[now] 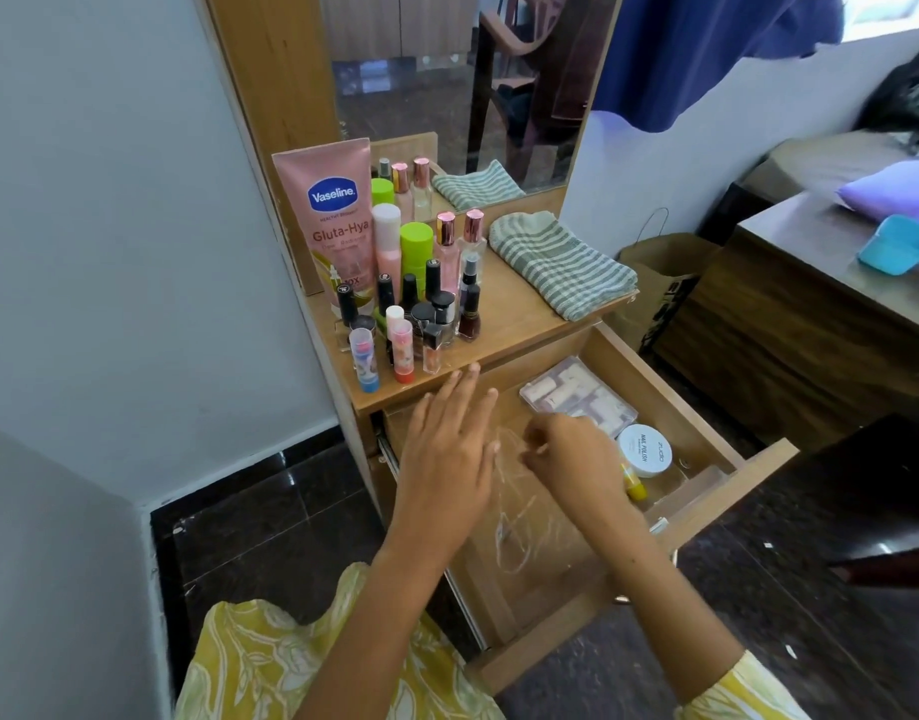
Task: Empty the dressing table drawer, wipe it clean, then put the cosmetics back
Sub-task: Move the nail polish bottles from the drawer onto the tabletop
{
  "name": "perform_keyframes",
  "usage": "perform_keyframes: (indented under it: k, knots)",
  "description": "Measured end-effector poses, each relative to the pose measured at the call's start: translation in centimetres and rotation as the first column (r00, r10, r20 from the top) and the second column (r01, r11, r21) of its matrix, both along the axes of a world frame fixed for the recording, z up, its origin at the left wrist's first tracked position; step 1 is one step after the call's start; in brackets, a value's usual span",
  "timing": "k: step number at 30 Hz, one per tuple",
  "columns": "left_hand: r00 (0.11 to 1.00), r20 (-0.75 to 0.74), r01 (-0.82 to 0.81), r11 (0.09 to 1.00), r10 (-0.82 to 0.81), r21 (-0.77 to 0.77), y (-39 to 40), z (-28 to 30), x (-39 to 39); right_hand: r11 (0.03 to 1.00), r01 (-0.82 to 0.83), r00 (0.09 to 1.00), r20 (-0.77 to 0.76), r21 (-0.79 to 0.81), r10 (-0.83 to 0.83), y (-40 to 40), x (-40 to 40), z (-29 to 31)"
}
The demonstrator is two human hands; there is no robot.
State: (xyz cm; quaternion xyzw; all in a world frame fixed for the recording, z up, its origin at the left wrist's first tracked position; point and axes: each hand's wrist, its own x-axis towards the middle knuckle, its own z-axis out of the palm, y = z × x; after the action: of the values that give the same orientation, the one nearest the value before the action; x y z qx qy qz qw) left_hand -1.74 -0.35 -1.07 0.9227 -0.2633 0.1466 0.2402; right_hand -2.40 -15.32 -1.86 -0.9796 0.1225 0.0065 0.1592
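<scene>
Wooden drawer [707,491] stands pulled out under your two hands. Your left hand [449,449] hovers flat over its near part, fingers straight and holding nothing. Your right hand [571,459] has curled fingers that pinch a clear plastic sheet [520,517] lying in the drawer. Just beyond this grip lies one clear case of small tubes [577,397]; to its right sit one white round jar [646,450] and one yellow bottle [634,483]. One pink lotion tube [333,220] and one striped cloth [561,262] rest on the tabletop [514,330], well beyond your grip.

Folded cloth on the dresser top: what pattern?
Grey-green and white stripes on the cloth; head view.
</scene>
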Motion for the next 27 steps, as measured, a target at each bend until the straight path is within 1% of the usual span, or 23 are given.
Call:
perform_keyframes:
  k: [2, 4, 5, 9, 13, 16, 17, 19, 21, 23, 25, 27]
  knots:
    - [1.0, 0.003, 0.008, 0.988, -0.008, 0.157, -0.4, 0.0, 0.5, 0.981, 0.132, 0.981, -0.122, -0.139, -0.149, -2.7, -0.8, 0.3]
    - [1.0, -0.004, -0.026, 0.97, 0.028, 0.241, -0.5, -0.1, 0.8, 0.942, 0.191, 0.946, -0.205, -0.277, -0.252, -4.7, -1.4, 0.4]
    - [0.999, -0.01, -0.043, 0.964, 0.047, 0.264, -0.5, -0.1, 0.9, 0.929, 0.196, 0.932, -0.236, -0.315, -0.276, -5.3, -1.5, 0.3]
    - [0.993, -0.055, -0.082, 0.949, 0.103, 0.304, -0.4, -0.3, 1.3, 0.905, 0.178, 0.909, -0.288, -0.387, -0.302, -6.4, -0.8, -0.3]
    - [0.983, -0.099, -0.116, 0.94, 0.155, 0.321, -0.5, -0.2, 1.5, 0.901, 0.126, 0.918, -0.295, -0.414, -0.264, -6.0, 0.0, -0.6]
    - [0.979, -0.123, -0.117, 0.939, 0.164, 0.322, -0.6, -0.4, 1.4, 0.899, 0.074, 0.93, -0.296, -0.431, -0.218, -5.4, 0.2, -0.9]
    - [0.977, -0.131, -0.116, 0.939, 0.166, 0.324, -0.6, -0.4, 1.3, 0.908, 0.076, 0.936, -0.284, -0.412, -0.207, -5.2, 0.2, -0.9]
    - [0.974, -0.142, -0.121, 0.939, 0.174, 0.323, -0.7, -0.6, 1.3, 0.942, 0.097, 0.946, -0.264, -0.321, -0.188, -4.9, 0.1, -0.7]
    - [0.973, -0.141, -0.128, 0.937, 0.182, 0.324, -0.7, -0.7, 1.3, 0.978, 0.116, 0.953, -0.26, -0.172, -0.159, -4.5, 0.3, 0.0]
    - [0.973, -0.139, -0.131, 0.934, 0.186, 0.332, -0.6, -0.8, 1.3, 0.992, 0.122, 0.972, -0.204, 0.029, -0.113, -4.0, 0.7, 1.1]
    - [0.973, -0.132, -0.136, 0.929, 0.191, 0.343, -0.5, -0.9, 1.4, 0.966, 0.083, 0.996, -0.043, 0.244, -0.075, -3.2, 1.4, 2.8]
    - [0.971, -0.135, -0.142, 0.928, 0.199, 0.344, -0.6, -1.0, 1.4, 0.91, -0.002, 0.981, 0.179, 0.414, -0.079, -2.1, 2.3, 4.5]
